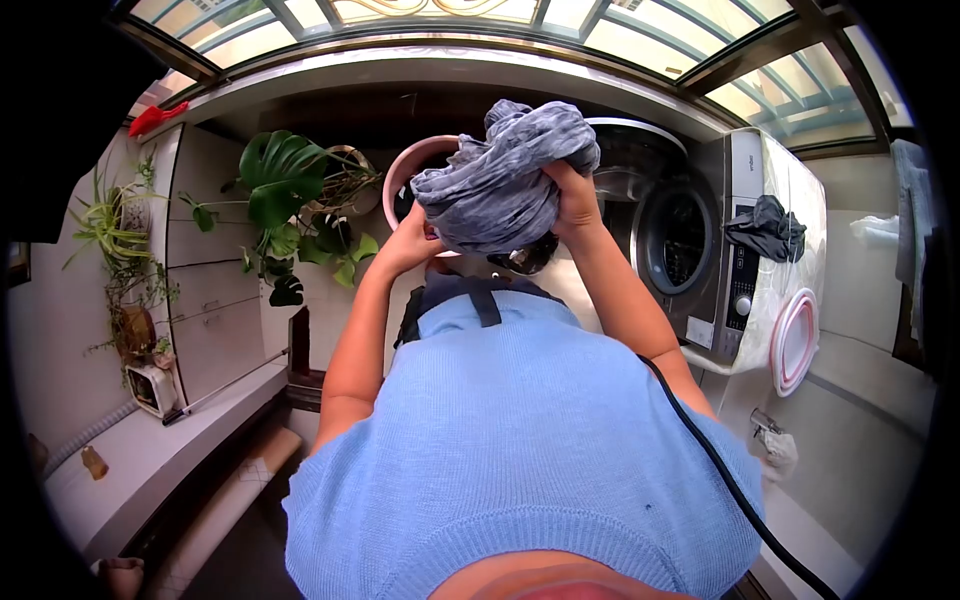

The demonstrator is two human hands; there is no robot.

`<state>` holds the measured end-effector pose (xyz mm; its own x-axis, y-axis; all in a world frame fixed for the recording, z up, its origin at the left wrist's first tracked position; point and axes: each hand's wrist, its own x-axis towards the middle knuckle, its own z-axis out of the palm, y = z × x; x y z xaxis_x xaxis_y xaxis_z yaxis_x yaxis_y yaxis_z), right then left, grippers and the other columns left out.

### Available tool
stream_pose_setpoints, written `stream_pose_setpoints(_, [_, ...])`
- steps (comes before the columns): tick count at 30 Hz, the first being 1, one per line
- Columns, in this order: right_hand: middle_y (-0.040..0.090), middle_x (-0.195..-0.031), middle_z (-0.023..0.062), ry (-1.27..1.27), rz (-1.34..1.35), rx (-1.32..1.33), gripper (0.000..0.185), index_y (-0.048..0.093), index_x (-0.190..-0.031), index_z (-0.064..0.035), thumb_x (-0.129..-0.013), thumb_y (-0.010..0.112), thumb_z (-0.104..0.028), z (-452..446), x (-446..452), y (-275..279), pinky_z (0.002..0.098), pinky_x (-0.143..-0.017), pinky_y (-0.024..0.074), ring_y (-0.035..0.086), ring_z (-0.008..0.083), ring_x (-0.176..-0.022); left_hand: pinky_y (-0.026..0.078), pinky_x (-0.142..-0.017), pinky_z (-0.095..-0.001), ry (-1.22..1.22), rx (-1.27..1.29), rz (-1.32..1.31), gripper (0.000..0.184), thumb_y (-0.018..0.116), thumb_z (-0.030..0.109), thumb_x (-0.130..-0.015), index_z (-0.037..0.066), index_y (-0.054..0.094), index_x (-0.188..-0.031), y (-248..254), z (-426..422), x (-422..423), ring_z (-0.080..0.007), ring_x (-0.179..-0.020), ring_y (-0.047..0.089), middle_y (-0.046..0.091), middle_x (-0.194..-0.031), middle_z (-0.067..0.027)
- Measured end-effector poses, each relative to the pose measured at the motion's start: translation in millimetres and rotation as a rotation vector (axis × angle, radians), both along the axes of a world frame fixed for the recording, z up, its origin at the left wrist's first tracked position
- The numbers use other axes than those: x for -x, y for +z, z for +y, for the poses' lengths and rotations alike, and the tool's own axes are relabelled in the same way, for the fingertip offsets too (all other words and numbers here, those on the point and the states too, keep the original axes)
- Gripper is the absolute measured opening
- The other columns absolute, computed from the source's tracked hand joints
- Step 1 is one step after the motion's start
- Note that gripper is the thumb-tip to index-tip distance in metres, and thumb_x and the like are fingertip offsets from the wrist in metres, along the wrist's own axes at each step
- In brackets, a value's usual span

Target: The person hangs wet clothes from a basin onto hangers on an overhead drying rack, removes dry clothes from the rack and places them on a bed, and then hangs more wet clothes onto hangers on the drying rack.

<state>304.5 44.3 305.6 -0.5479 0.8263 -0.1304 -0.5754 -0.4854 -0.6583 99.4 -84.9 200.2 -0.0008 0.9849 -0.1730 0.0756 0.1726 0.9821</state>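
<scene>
A bunched grey cloth (490, 195) is held up in front of me between my two hands. My left hand (408, 243) grips its lower left side, and my right hand (574, 203) grips its right side. Behind the cloth, partly hidden by it, stands a pink bucket (395, 180) with something dark inside. To the right is a washing machine (708, 335) with its round door (677, 240) standing open. A dark crumpled cloth (768, 228) lies over the machine's top edge near the control panel.
Leafy plants (285, 180) stand left of the bucket, with more plants (125, 235) by the left wall. A pink-rimmed basin (795, 342) leans at the machine's right side. A black cable (715, 460) runs over my right shoulder. Barred windows (440, 12) lie ahead.
</scene>
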Motion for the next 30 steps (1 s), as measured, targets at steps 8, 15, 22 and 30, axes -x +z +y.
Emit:
stream_pose_setpoints(8, [0.057,-0.096,-0.0009,0.197,-0.3,-0.835,0.07,0.055,-0.104,-0.0068,-0.047,0.093,-0.019,-19.1,15.6,13.8,0.0274,-0.085,0.0439,0.055,0.013,-0.092,0.039,-0.1,-0.048,0.307,0.171,-1.298,0.093,0.058,0.072,-0.07,0.004,0.043,-0.132,53.9,2.4,-23.8,-0.0318,-0.117,0.05,0.05,-0.13,-0.0157])
stream_pose_setpoints(15, [0.064,-0.103,0.0108,0.008,-0.119,0.091,0.037,0.058,-0.107,-0.0037,-0.083,0.068,-0.03,-20.2,12.5,-12.4,0.0355,-0.084,0.0521,0.063,0.0218,-0.094,0.048,-0.091,-0.0361,0.434,-0.122,-0.905,0.05,0.059,0.009,-0.073,-0.004,0.048,-0.12,79.7,7.6,-30.5,-0.0222,-0.1,0.06,0.06,-0.109,-0.0132])
stream_pose_setpoints(22, [0.063,-0.107,0.0116,0.184,-0.108,0.319,0.031,0.056,-0.113,-0.004,-0.094,0.049,-0.027,-6.8,17.8,-34.2,0.0381,-0.086,0.0512,0.062,0.0233,-0.097,0.043,-0.087,-0.0247,0.126,-0.282,-0.236,0.051,0.06,0.003,-0.062,-0.001,0.051,-0.112,106.0,7.8,-24.2,-0.0116,-0.094,0.057,0.059,-0.101,-0.0052])
stream_pose_setpoints(30, [0.04,-0.139,0.0078,0.426,0.094,0.243,0.085,0.025,-0.144,-0.0167,-0.074,0.072,-0.025,-12.7,-25.3,-35.3,0.0442,-0.108,0.0286,0.041,0.0269,-0.125,0.045,-0.088,-0.0286,0.208,-0.127,-0.642,0.061,0.063,0.008,-0.06,-0.001,0.048,-0.118,87.1,12.6,-9.3,-0.0152,-0.095,0.059,0.06,-0.105,-0.0085])
